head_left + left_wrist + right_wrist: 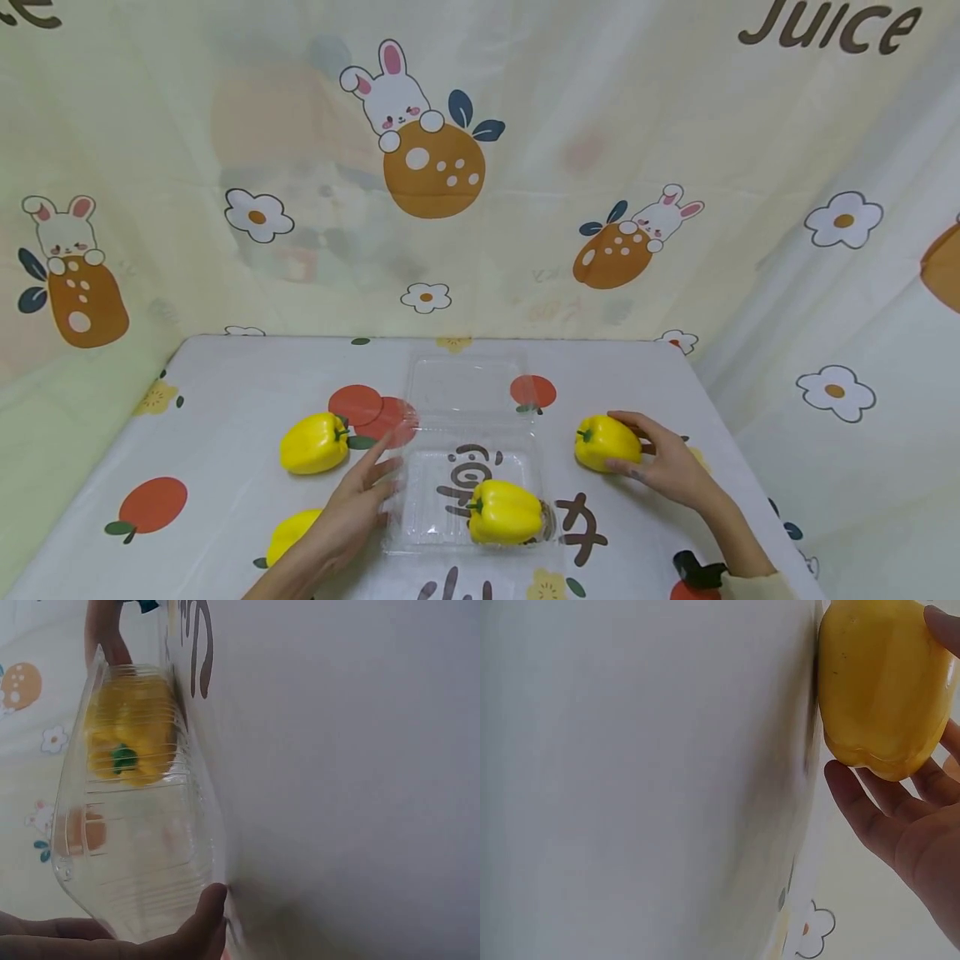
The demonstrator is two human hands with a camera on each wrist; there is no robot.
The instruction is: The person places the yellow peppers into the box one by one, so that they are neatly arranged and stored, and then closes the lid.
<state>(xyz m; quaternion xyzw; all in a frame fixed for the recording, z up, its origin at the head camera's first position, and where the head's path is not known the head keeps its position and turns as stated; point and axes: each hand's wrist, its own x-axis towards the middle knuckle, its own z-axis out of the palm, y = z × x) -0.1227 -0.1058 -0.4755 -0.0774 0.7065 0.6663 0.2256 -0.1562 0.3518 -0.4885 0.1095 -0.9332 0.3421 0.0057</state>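
A clear plastic clamshell box (431, 508) lies with its lid (468, 385) folded back, away from me. One yellow bell pepper (506, 512) sits in its right part, also visible through the plastic in the left wrist view. My left hand (352, 508) rests along the box's left side, fingers extended, with the thumb (210, 911) at its edge in the left wrist view. To the right of the box, my right hand (667, 462) grips another yellow bell pepper (603, 443) between thumb and fingers. Whether that pepper touches the table is hard to tell.
Left of the box lies a yellow bell pepper (313, 443); nearer me another (291, 533) is partly hidden behind my left forearm. A printed cloth covers the table (225, 392). A patterned curtain (525, 250) hangs behind it. A black device (697, 571) sits at my right wrist.
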